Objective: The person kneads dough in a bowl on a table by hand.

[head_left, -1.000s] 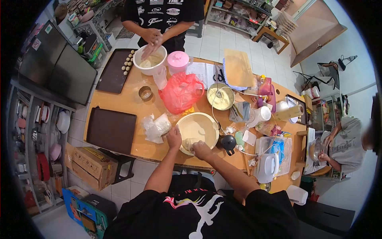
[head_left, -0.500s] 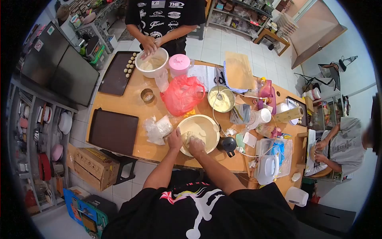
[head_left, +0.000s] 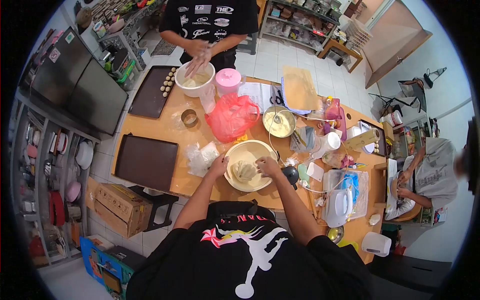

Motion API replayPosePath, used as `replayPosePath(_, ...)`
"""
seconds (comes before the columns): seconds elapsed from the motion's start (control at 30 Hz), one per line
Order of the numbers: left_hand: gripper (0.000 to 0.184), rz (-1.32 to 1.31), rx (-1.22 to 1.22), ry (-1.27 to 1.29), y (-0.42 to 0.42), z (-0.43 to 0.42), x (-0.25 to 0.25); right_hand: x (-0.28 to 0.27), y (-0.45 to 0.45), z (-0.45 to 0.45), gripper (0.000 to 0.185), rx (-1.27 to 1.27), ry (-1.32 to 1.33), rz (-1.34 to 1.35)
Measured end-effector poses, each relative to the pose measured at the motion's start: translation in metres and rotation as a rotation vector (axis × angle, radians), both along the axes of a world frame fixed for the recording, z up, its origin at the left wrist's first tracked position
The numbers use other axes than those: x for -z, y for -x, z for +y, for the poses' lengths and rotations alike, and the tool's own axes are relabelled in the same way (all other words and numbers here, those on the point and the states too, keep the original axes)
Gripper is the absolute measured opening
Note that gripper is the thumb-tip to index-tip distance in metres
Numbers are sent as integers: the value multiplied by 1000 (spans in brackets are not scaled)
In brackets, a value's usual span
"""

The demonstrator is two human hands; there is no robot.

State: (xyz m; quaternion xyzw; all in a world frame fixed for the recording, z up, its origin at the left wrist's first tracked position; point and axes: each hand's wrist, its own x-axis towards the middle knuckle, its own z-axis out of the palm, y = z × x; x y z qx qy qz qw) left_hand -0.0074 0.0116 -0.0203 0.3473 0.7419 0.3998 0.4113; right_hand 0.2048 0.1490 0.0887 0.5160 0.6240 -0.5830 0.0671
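Observation:
A lump of pale dough [head_left: 244, 170] lies inside a cream mixing bowl [head_left: 239, 149] at the table's near edge. My left hand [head_left: 218, 165] is closed on the bowl's left rim. On the opposite side, my right hand [head_left: 268, 167] is bent over the right rim, its floury fingers reaching inside, apart from the dough. Clear plastic bags [head_left: 200, 157] with white contents lie just left of the bowl. Behind it sits a red plastic bag [head_left: 232, 118], and a black round object [head_left: 290, 176] is close to my right hand.
Across the table, a person's hands [head_left: 199, 62] are over a white bowl [head_left: 196, 92]. Dark baking trays [head_left: 146, 162] lie at left. A metal bowl [head_left: 279, 123], a white cable and a plastic bin [head_left: 359, 200] crowd the right. Another person [head_left: 435, 170] sits at far right.
My right hand has left the dough and moved to the bowl's right rim. My left hand stays at the left rim. The other person's hands have lifted slightly, one over the other.

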Motion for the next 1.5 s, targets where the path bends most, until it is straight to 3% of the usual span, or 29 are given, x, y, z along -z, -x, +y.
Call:
replayPosePath(0.1, 32, -238, 53, 48, 8, 3, -4, 24, -3, 7, 36, -22, -124, -107)
replayPosePath(0.2, 31, -395, 45, 128, 11, 0, -24, 50, 13, -3, 41, 50, -44, -128)
replayPosePath(0.23, 30, -408, 22, 188, 6, -2, -58, 96, 14, -1, 45, -125, -344, 3)
replayPosePath(0.27, 30, -421, -1, 248, 3, -3, -77, 96, 22, -7, 44, -172, -415, -20)
replayPosePath(0.37, 32, -75, 66, 10, 7, -1, 3, 68, 38, -30, 39, -281, -586, -75)
replayPosePath(0.47, 33, 199, 52, -38, -1, -3, -15, 27, 36, -45, 31, -331, -700, -21)
replayPosePath(0.63, 32, 262, 9, 47, -11, -1, -38, -8, 17, -79, 24, -471, -962, 193)
replayPosePath(0.8, 33, 280, 13, 29, -10, -2, -29, -11, -11, -78, 23, -631, -804, 207)
replayPosePath(1.03, 33, 241, 39, 32, -11, -3, -35, 16, 24, -75, 35, -697, -730, -205)
replayPosePath(1.23, 34, 290, 79, 66, -11, -4, -43, 24, 48, -62, 45, -499, -530, -407)
replayPosePath(1.5, 37, 439, 118, 183, -16, -8, -57, 57, 39, -74, 35, -237, -725, -248)
